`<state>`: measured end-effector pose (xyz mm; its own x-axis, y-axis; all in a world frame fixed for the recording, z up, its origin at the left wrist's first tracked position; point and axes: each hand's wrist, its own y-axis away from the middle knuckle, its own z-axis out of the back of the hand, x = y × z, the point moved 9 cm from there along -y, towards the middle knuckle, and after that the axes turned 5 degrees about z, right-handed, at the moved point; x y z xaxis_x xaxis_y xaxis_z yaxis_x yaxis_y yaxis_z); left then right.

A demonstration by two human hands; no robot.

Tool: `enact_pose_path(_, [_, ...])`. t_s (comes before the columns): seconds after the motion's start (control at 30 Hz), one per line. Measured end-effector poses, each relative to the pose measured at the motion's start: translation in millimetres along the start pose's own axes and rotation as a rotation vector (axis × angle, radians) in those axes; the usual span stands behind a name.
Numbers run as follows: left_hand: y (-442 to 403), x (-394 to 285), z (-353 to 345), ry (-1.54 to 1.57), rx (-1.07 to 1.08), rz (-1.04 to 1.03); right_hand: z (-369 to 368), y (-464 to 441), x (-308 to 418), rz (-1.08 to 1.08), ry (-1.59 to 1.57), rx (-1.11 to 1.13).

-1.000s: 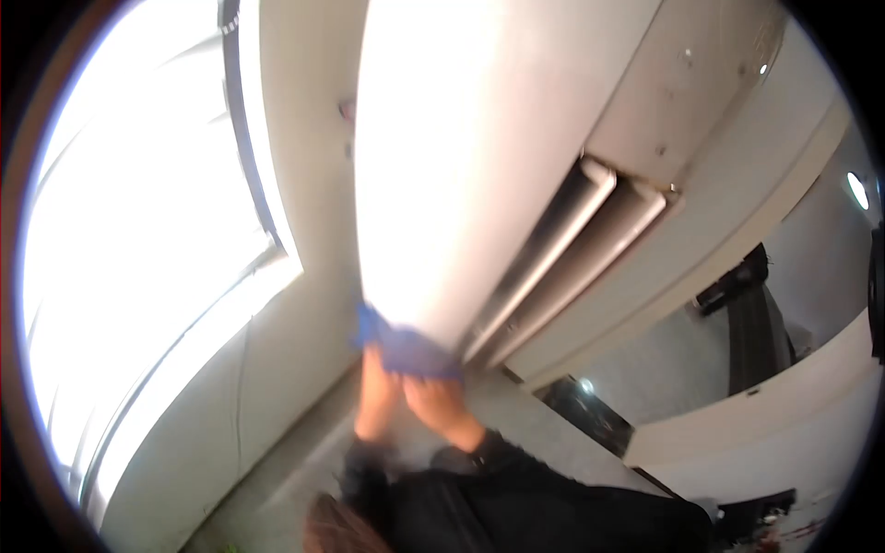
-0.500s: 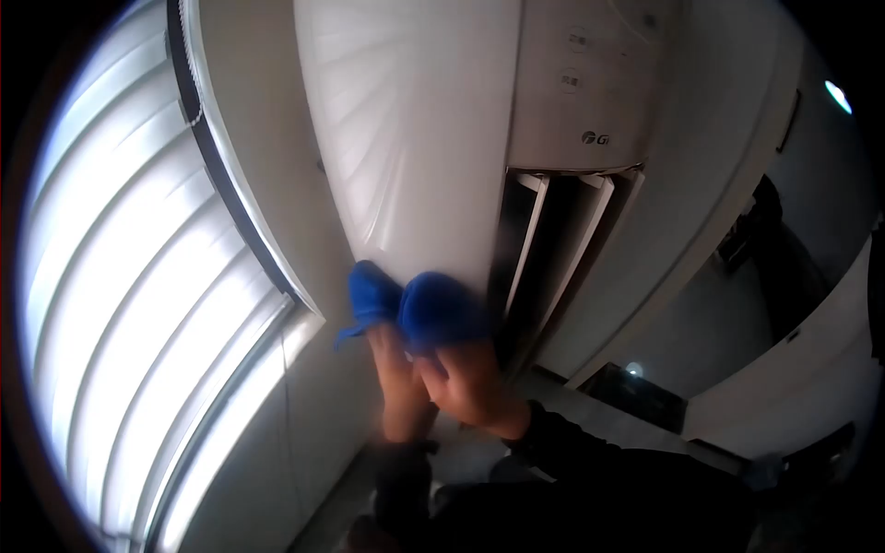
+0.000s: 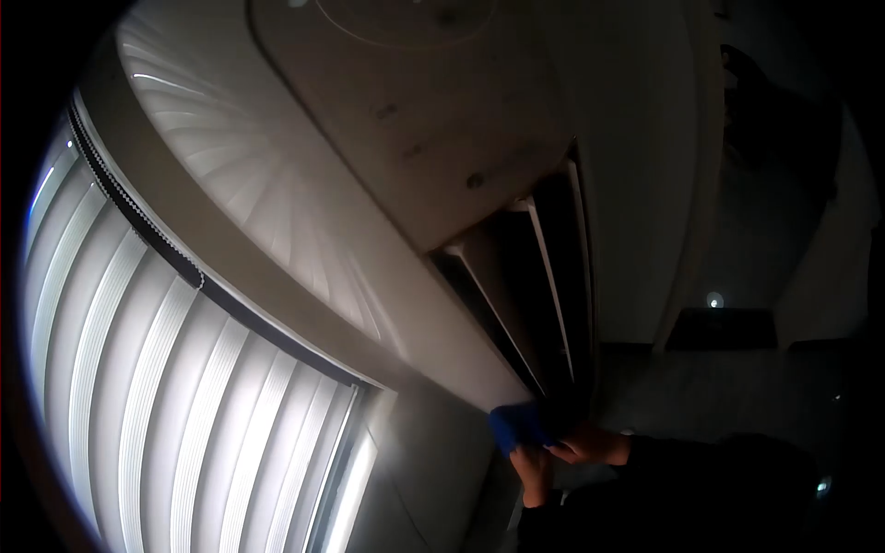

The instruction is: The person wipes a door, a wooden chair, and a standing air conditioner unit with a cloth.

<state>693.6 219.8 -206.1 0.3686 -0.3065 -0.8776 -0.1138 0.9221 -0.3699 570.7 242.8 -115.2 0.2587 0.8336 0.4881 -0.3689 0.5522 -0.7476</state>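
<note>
A tall white air conditioner [image 3: 304, 184] with a darker front panel [image 3: 415, 111] runs down the view, its long vent slats [image 3: 498, 286] below the panel. Low on its body, at the lower end of the vent, lies a blue cloth [image 3: 516, 427]. My left hand [image 3: 532, 467] is closed on the cloth from below. Beside it, on the right, my right hand [image 3: 590, 444] also holds the cloth, its fingers dim and partly hidden.
A bright window with striped blinds [image 3: 194, 396] and a bead chain [image 3: 138, 210] fills the left. Pale wall [image 3: 433, 461] lies beyond the window's corner. On the right are a dark low object [image 3: 724, 329] and the dim floor [image 3: 682, 396].
The view has turned and grown darker. Both hands and the cloth now appear lower and farther right, by the vent's lower end. The blinds fill more of the lower left.
</note>
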Motion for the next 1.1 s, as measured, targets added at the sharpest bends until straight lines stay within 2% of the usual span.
enact_pose_path(0.03, [3,-33,-2,0.016,-0.004,-0.124,13,6,4,0.005,0.027,-0.040])
enact_pose_path(0.07, [3,-54,-6,0.016,0.011,-0.114,21,22,-5,-0.013,0.027,-0.044])
enact_pose_path(0.13, [-12,-153,0,0.110,-0.118,-0.516,5,71,-52,-0.273,0.210,0.365])
enact_pose_path(0.2, [-31,-184,-14,-0.016,-0.057,-0.531,88,30,-32,0.070,0.375,-0.103])
enact_pose_path(0.27, [-41,-210,-38,-0.270,0.049,-0.574,156,-34,-18,0.053,0.490,-0.189])
enact_pose_path(0.33, [-64,-226,-44,-0.220,-0.065,-0.424,195,-11,-94,-0.119,0.373,-0.416])
enact_pose_path(0.37, [-68,-230,-55,-0.230,-0.066,-0.416,224,-53,-65,-0.042,0.310,-0.513])
enact_pose_path(0.4, [-67,-239,-70,-0.310,-0.063,-0.518,251,-103,-25,0.036,0.245,-0.612])
enact_pose_path(0.43, [-68,-245,-85,-0.390,-0.063,-0.622,267,-125,-17,0.040,0.233,-0.613])
enact_pose_path(0.53, [-67,-246,-131,-0.634,-0.069,-0.940,272,-164,-11,0.137,0.300,-0.399])
enact_pose_path(0.57, [-50,-231,-158,-1.190,-0.334,-1.108,269,-162,-20,0.146,0.295,-0.382])
enact_pose_path(0.63, [-60,-294,-140,-0.267,-0.062,-1.012,258,-140,-48,0.108,0.263,-0.342])
enact_pose_path(0.67, [-59,-243,-167,-0.334,0.144,-0.795,249,-123,-66,0.073,0.243,-0.322])
enact_pose_path(0.7, [-52,-218,-184,-0.442,0.093,-0.786,237,-99,-91,0.019,0.209,-0.300])
enact_pose_path(0.73, [-40,-186,-196,-0.510,0.150,-0.679,221,-70,-119,-0.064,0.151,-0.282])
enact_pose_path(0.77, [-35,-157,-209,-0.523,0.295,-0.530,202,-35,-150,-0.163,0.060,-0.272])
enact_pose_path(0.87, [-19,-112,-236,-0.674,0.327,-0.337,148,74,-229,-0.457,-0.264,-0.293])
enact_pose_path(0.93, [-9,-99,-247,-0.733,0.361,-0.281,129,111,-254,-0.551,-0.415,-0.308])
enact_pose_path(1.03, [-24,-125,-238,-0.722,0.228,-0.218,137,95,-273,-0.446,-0.509,-0.258])
enact_pose_path(1.1, [-53,-190,-222,-0.784,0.088,-0.296,191,-17,-216,-0.094,-0.354,-0.167])
